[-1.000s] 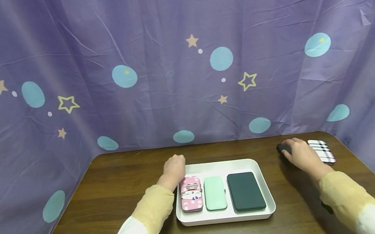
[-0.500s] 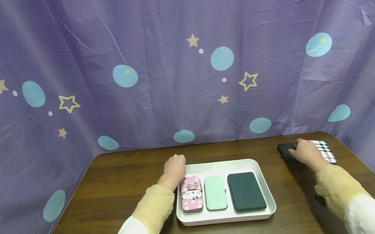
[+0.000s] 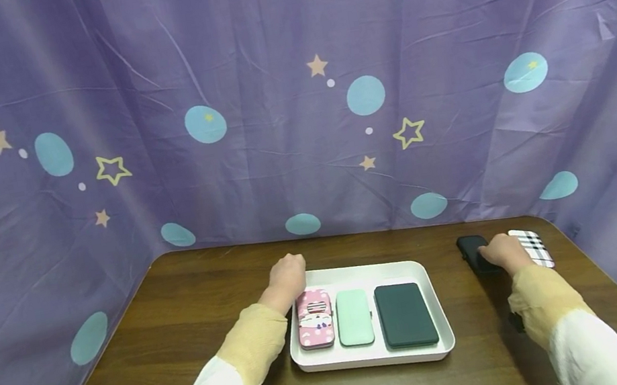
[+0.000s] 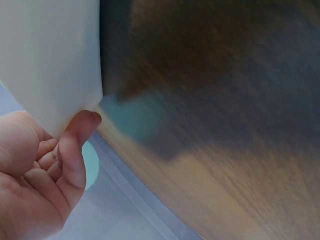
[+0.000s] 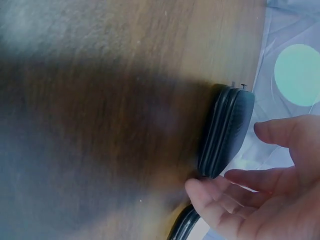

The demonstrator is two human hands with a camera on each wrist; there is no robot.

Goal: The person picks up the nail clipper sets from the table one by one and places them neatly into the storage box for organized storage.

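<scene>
A white tray [image 3: 374, 363] holds a pink case with a cartoon print [image 3: 315, 327], a mint green case [image 3: 354, 318] and a larger dark green case [image 3: 405, 314]. My left hand [image 3: 288, 276] grips the tray's far left corner; in the left wrist view its curled fingers [image 4: 75, 165] lie against the tray's outer wall [image 4: 55, 55]. At the far right, my right hand [image 3: 508, 251] is over the gap between a black clasped case [image 3: 474, 250] and a plaid case [image 3: 532, 247]. Its thumb and fingers are apart, fingertips low beside the black case's end in the right wrist view.
The brown wooden table [image 3: 185, 336] has rounded far corners. A purple curtain [image 3: 293, 174] with stars and dots hangs right behind and along both sides. A dark strap [image 3: 517, 322] shows under my right wrist.
My right hand has come off the black case and drawn right and toward me, uncovering more of that case. The left hand and the tray have stayed in place.
</scene>
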